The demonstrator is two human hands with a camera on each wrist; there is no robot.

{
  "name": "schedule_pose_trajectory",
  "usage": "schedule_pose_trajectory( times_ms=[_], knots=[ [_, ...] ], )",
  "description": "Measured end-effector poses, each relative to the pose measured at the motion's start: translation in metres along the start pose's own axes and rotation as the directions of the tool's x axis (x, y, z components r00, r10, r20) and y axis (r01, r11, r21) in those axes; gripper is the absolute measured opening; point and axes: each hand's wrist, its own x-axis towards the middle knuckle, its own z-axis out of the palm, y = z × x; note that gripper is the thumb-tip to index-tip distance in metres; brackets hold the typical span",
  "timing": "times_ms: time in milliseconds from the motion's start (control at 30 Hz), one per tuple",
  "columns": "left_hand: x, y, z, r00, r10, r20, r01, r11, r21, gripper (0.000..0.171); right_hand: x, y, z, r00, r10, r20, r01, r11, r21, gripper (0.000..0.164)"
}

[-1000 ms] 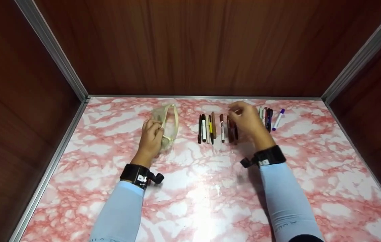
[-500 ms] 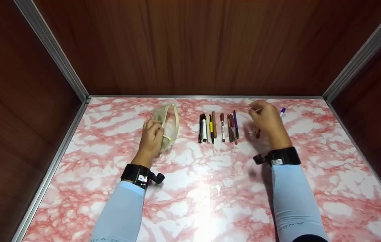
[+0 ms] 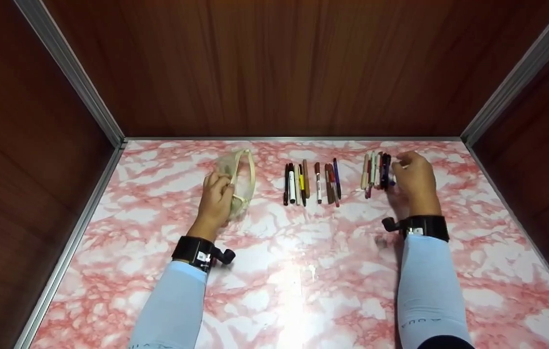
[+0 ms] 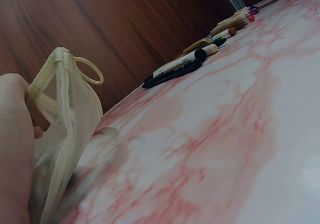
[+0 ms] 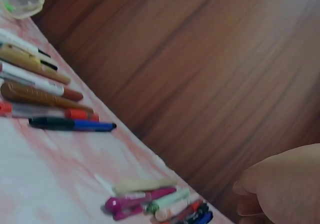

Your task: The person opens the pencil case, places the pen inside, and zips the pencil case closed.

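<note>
My left hand (image 3: 215,199) grips the near side of a pale yellow mesh zip pouch (image 3: 246,182), whose mouth gapes to the right. In the left wrist view, the pouch (image 4: 75,109) shows its zip edge and a small loop. My right hand (image 3: 418,182), with thumb and fingers loosely bent, hovers beside the right-hand cluster of pens (image 3: 376,172). It covers most of a purple-capped marker; a purple end (image 3: 392,183) peeks out at its left. No pen shows between the fingers (image 5: 245,189) in the right wrist view.
Left of that cluster lie a blue pen (image 3: 337,178), a red-and-white marker (image 3: 318,182) and brown pens. A further row includes a white marker (image 3: 291,183) and a yellow-black pen (image 3: 302,185). A brown wood-grain wall (image 3: 274,68) stands behind the marbled table (image 3: 264,300).
My right hand has moved rightward from beside the blue pen, past the right-hand cluster, which is now uncovered, to over the purple-capped marker. The left hand and pouch have stayed put.
</note>
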Motion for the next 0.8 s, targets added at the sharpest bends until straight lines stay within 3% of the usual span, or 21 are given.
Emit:
schedule_pose_trajectory(
  times_ms=[100, 200, 267, 633, 800],
  knots=[
    [0.001, 0.007, -0.003, 1.000, -0.012, 0.017, 0.012, 1.000, -0.011, 0.021, 0.001, 0.008, -0.001, 0.997, 0.059, 0.044, -0.060, 0.998, 0.020, 0.052],
    [0.001, -0.004, 0.001, 1.000, -0.013, 0.005, 0.013, 1.000, -0.003, 0.021, 0.003, 0.014, -0.001, 0.992, 0.094, 0.087, -0.097, 0.995, 0.027, 0.057],
    [0.000, -0.004, 0.000, 1.000, -0.014, -0.002, 0.014, 1.000, -0.008, 0.021, 0.003, 0.017, -0.001, 0.988, 0.102, 0.114, -0.106, 0.994, 0.025, 0.060],
    [-0.001, 0.005, 0.000, 1.000, 0.020, -0.023, -0.021, 0.999, -0.030, 0.020, -0.001, 0.027, 0.004, 0.985, 0.081, 0.150, -0.067, 0.993, -0.095, 0.052],
    [-0.001, -0.002, 0.002, 0.999, 0.016, -0.031, -0.016, 1.000, -0.016, 0.020, -0.002, 0.026, 0.004, 0.982, 0.094, 0.166, -0.079, 0.992, -0.095, 0.051]
  ],
)
